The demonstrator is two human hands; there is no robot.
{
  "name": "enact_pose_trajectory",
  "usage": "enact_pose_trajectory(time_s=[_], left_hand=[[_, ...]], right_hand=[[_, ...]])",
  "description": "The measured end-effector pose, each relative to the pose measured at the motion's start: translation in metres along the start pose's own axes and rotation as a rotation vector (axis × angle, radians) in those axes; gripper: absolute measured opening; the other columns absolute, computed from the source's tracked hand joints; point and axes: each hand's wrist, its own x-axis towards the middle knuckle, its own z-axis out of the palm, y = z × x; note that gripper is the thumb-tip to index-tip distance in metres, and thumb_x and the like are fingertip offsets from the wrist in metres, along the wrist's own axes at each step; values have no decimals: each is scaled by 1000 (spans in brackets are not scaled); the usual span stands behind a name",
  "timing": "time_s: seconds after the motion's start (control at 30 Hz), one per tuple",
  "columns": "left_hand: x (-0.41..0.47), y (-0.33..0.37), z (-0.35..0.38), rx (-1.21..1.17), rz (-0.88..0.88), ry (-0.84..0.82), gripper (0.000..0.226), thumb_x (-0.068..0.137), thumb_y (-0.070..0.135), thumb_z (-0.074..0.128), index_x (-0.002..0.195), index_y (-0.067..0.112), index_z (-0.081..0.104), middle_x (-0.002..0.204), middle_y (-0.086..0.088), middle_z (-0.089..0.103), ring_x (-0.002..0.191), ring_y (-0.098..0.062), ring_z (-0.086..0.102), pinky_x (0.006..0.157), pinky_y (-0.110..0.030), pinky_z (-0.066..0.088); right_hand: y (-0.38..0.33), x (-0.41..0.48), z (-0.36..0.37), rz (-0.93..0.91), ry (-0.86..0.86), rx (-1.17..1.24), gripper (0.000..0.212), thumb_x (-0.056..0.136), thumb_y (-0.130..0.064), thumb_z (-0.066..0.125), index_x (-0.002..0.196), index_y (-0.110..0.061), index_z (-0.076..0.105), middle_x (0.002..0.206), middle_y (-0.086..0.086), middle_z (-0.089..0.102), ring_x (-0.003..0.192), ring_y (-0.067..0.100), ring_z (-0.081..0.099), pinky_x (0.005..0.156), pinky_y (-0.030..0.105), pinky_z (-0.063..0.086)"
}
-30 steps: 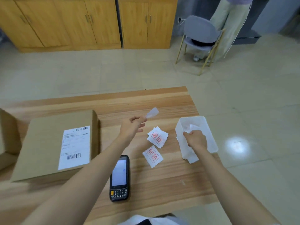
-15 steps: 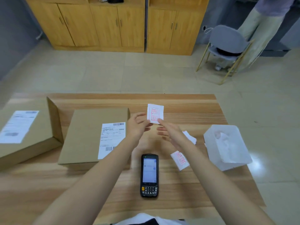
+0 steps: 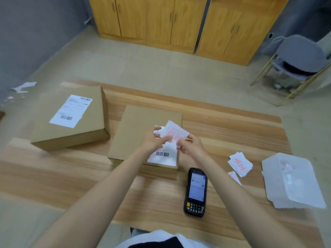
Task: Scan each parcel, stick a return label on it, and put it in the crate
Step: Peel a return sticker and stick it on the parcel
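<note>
The left hand [image 3: 154,142] and right hand [image 3: 192,147] are pinching a return label [image 3: 174,134] over the middle parcel [image 3: 136,129]. A scanner [image 3: 196,191] is lying at that parcel's five o'clock, with spare labels [image 3: 240,163] at its three o'clock.

The table [image 3: 62,176] is smooth wood. The parcel [image 3: 141,122] is matt brown cardboard. The return label [image 3: 176,133] is white paper. The scanner [image 3: 196,191] is shiny black plastic.
</note>
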Motion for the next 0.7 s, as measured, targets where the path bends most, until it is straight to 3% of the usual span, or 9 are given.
enact_pose_trajectory(time_s=[0.1, 0.2, 0.33, 0.47, 0.7], left_hand=[[5, -9, -20, -101, 13, 23, 18, 84, 2, 66, 93, 13, 55, 82, -4, 58, 67, -13, 59, 57, -19, 53], [6, -18, -30, -98, -2, 43, 18, 87, 1, 61, 78, 15, 54, 77, -4, 57, 66, -13, 59, 50, -17, 54], [7, -27, -44, -113, -73, 133, 20, 90, 10, 60, 73, 16, 52, 74, -3, 56, 59, -9, 56, 40, -15, 49], [1, -32, -64, -19, -104, 162, 20, 89, 13, 61, 72, 14, 52, 76, -9, 60, 60, -12, 55, 40, -15, 50], [-13, -40, -92, 229, -75, 157, 8, 88, 12, 60, 86, 4, 58, 83, -15, 62, 64, -21, 62, 50, -23, 53]], right_hand=[[4, 2, 9, 60, -90, -126, 18, 81, 3, 59, 96, -7, 62, 71, 3, 62, 57, 11, 60, 61, 25, 42], [10, 3, 16, 109, -123, -98, 11, 85, 0, 61, 87, -11, 58, 76, 3, 64, 61, 14, 59, 56, 23, 36], [16, 7, 29, 139, -83, -108, 6, 86, -5, 62, 90, -9, 59, 76, 3, 64, 51, 7, 57, 53, 19, 40], [20, 7, 49, 148, -51, -161, 10, 82, -8, 65, 90, -11, 59, 69, 1, 62, 44, 4, 53, 49, 17, 41], [33, 2, 77, 107, -47, -295, 19, 78, -14, 70, 80, -19, 51, 91, 6, 63, 62, 12, 55, 76, 33, 50]])
